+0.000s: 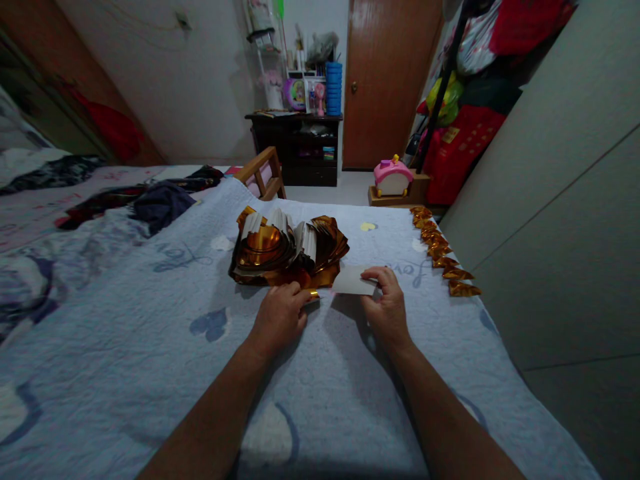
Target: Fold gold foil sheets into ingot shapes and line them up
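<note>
Here's the pale sheet (350,281), up over the blue quilt (175,373), pinched between my right hand's (393,307) thumb and fingers. My left hand (281,312) has a small gold piece (313,293) at its fingertips; whether I'm gripping it, I can't tell. Just beyond lies the gold-paper bundle (290,257); over on the right, 1 row of folded gold pieces (437,252) lines the edge.
</note>
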A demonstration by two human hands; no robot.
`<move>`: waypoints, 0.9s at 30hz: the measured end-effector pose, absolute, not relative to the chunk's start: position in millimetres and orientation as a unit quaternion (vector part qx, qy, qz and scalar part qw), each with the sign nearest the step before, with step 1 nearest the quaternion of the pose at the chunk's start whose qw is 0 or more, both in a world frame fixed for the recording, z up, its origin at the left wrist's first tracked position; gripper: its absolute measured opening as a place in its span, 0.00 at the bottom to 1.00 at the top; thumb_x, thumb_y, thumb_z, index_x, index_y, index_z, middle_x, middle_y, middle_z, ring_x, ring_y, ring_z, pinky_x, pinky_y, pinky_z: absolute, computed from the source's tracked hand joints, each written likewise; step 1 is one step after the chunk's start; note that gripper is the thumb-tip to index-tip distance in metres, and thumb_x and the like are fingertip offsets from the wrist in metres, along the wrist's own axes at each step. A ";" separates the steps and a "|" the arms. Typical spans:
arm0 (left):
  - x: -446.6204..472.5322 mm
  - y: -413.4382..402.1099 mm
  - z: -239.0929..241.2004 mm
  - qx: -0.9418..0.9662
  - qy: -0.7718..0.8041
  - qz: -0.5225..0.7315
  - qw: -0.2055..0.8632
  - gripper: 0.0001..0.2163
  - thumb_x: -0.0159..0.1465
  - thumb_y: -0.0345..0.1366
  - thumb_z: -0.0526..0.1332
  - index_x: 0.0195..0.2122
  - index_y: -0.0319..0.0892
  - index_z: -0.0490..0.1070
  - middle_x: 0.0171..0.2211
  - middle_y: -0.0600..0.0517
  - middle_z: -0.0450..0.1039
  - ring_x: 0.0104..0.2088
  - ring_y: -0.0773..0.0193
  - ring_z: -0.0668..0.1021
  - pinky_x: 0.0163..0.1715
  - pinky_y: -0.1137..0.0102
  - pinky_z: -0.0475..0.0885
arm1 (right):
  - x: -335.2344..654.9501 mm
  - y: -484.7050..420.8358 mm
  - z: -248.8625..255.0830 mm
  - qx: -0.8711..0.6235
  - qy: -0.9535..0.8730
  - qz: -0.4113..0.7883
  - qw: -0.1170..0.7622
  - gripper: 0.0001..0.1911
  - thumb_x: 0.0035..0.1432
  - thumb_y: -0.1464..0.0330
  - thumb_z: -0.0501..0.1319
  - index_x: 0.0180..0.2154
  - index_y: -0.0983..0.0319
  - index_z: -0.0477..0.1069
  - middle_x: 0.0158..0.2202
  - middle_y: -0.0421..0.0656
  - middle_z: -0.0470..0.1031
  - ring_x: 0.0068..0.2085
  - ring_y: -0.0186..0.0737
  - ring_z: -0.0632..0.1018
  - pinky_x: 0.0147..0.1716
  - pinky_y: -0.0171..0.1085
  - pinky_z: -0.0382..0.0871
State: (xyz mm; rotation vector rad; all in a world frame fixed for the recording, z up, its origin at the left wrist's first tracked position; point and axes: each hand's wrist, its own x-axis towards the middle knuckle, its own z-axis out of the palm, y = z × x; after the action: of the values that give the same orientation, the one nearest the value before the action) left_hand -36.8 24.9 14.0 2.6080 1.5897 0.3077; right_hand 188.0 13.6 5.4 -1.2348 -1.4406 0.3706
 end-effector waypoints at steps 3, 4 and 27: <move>-39.5 21.5 15.6 0.845 0.525 0.099 0.020 0.14 0.56 0.23 0.59 0.39 0.43 0.79 0.34 0.45 0.74 0.36 0.51 0.76 0.37 0.62 0.67 | 188.4 14.2 2.6 -0.538 -0.637 0.176 0.523 0.14 0.46 0.77 0.56 0.36 0.58 0.71 0.39 0.44 0.72 0.43 0.45 0.74 0.44 0.42 0.69; -41.6 20.6 15.5 0.842 0.529 0.106 0.022 0.14 0.56 0.22 0.58 0.38 0.43 0.79 0.33 0.46 0.74 0.35 0.52 0.76 0.37 0.62 0.67 | 188.9 14.8 0.5 -0.544 -0.644 0.179 0.507 0.15 0.45 0.78 0.55 0.35 0.59 0.71 0.38 0.45 0.72 0.43 0.45 0.74 0.43 0.42 0.69; -15.4 3.8 49.3 0.865 0.428 0.184 0.186 0.31 0.57 0.30 0.66 0.62 0.48 0.63 0.61 0.44 0.67 0.61 0.50 0.69 0.62 0.55 0.65 | 188.4 11.8 0.0 -0.509 -0.744 0.214 0.377 0.13 0.48 0.79 0.57 0.32 0.60 0.77 0.43 0.46 0.80 0.45 0.45 0.77 0.49 0.44 0.68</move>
State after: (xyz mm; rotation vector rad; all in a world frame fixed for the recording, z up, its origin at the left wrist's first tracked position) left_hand -15.4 3.8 49.3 2.4370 1.2045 0.5172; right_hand 188.4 11.8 0.0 -1.3016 -1.9022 0.5471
